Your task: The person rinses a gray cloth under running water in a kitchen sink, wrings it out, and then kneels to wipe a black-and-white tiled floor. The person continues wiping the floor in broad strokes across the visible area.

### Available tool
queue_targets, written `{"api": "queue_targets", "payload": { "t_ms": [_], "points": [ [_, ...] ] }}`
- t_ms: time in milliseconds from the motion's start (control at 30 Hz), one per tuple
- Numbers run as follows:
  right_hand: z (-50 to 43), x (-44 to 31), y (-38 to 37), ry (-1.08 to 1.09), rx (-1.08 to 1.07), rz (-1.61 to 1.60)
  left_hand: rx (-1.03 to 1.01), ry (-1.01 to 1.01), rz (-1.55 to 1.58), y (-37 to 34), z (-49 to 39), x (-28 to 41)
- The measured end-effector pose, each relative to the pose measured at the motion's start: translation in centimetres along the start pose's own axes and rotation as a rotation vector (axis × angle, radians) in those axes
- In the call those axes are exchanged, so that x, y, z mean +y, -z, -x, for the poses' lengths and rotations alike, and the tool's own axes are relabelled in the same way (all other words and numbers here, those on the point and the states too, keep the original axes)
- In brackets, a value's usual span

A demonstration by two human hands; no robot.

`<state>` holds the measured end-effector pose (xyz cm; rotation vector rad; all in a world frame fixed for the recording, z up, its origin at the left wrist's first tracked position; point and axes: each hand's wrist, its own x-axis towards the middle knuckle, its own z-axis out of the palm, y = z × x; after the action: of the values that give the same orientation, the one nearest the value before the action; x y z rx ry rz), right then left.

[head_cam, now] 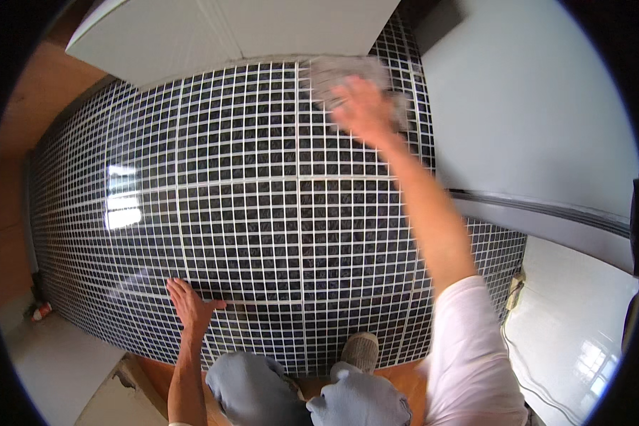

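A grey cloth (pixel 351 72), blurred by motion, lies against the black mosaic tile floor (pixel 245 213) with white grout lines, near the foot of a white panel. My right hand (pixel 363 109) presses on the cloth from above with the arm stretched far forward. Whether its fingers grip the cloth is not plain. Resting on the tiles at the lower left, my left hand (pixel 191 308) has its thumb spread away from the fingers and holds nothing.
The white panel (pixel 191 40) borders the tiles ahead. A pale door or wall panel (pixel 522 106) with a dark track stands at the right, above a cable (pixel 532 391). My knees and one shoe (pixel 361 351) are near the bottom; wooden cabinetry (pixel 10 213) is at left.
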<state>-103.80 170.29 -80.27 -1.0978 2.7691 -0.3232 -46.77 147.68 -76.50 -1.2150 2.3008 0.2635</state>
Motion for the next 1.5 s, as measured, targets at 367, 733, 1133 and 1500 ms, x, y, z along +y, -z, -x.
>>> {"api": "queue_targets", "payload": {
  "t_ms": [367,733,1133,1500],
  "points": [
    [26.1,-8.2,-4.9,-0.002,0.136,0.065,0.018,-0.014,-0.014,0.5,0.2,0.3],
    [46.4,-2.8,-1.0,0.026,-0.186,0.017,0.083,-0.082,0.041,-1.0,-0.1,-0.9],
    [23.2,-20.8,-8.2,0.082,0.091,-0.029,0.200,-0.124,0.110,-2.2,1.2,-2.6],
    [43.6,-33.9,-11.4,0.891,-0.116,-0.185,0.394,0.071,0.252,-9.3,10.4,-17.1]
  ]
}}
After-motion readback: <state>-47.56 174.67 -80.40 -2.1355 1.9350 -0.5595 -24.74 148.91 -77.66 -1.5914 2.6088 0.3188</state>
